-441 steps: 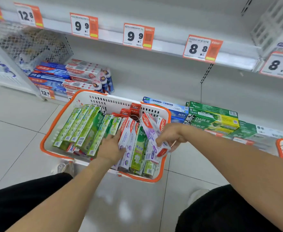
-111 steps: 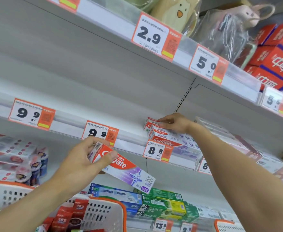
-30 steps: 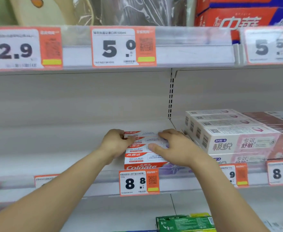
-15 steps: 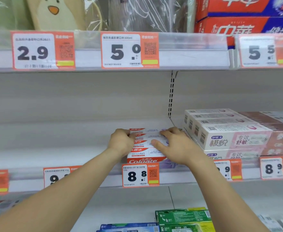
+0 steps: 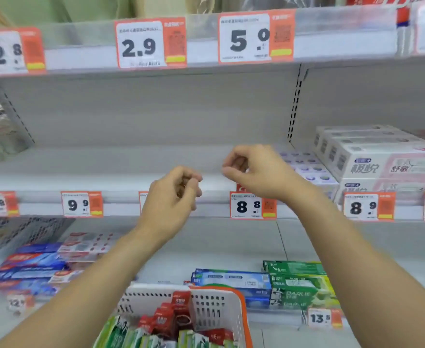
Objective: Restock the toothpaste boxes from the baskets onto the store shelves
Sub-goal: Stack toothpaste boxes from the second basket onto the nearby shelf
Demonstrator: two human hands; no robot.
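- Hovering in front of the middle shelf [image 5: 106, 172], the left hand [image 5: 173, 197] had its fingers loosely curled and held nothing.
- The right hand [image 5: 254, 169] hung a little higher and to the right, fingers likewise curled loosely, grasping nothing; the two hands were apart from each other.
- Behind the right hand, a stack of Colgate toothpaste boxes [image 5: 304, 169] lay on the middle shelf above the 8.8 price tag [image 5: 253, 205], largely hidden by the hand and wrist and blurred.
- Just right of that stack sat white and pink toothpaste boxes [image 5: 372, 159], piled in rows above the 8.9 price tag [image 5: 368, 207].
- At the bottom of the head view stood a white basket with an orange rim [image 5: 214, 305], holding red and green toothpaste boxes [image 5: 171, 322].
- On the lower shelf lay blue toothpaste boxes [image 5: 231, 282] touching green Darlie boxes [image 5: 302, 285], with more blue and red boxes [image 5: 30, 267] far to the left.
- The upper shelf edge carried the 2.9 price tag [image 5: 151, 43] and the 5.0 price tag [image 5: 255, 36].
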